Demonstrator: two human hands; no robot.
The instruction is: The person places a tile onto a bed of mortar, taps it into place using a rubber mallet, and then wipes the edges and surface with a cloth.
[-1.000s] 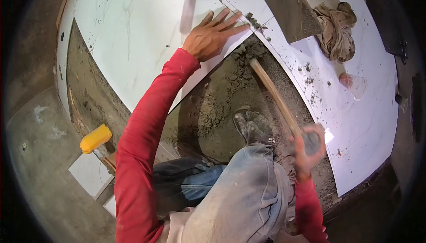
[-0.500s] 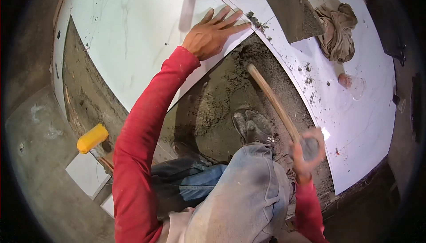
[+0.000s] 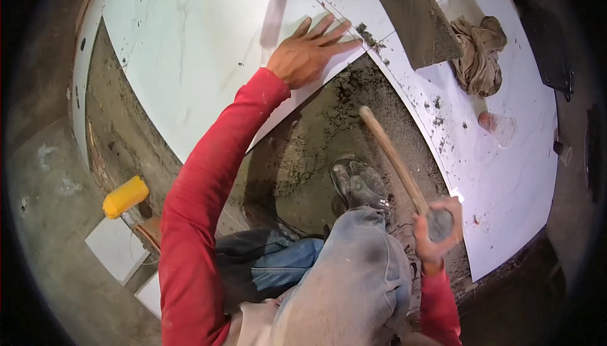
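The person wears a long-sleeved red top, its left sleeve [image 3: 202, 207] running from 7 o'clock up toward the centre, the right cuff [image 3: 439, 302] showing at 5 o'clock. Both hands, the left hand [image 3: 310, 55] and the right hand [image 3: 436, 235], are bare. Pale grey, dust-stained trousers [image 3: 354, 283] cover the leg, ending in a mud-caked dark shoe [image 3: 360, 185].

The right hand [image 3: 436, 232] now sits a touch lower and nearer the knee, and the wooden handle [image 3: 392, 159] it grips leans steeper, its free end drawn back from the tile's edge [image 3: 354, 67] over the mortar bed [image 3: 303, 156].
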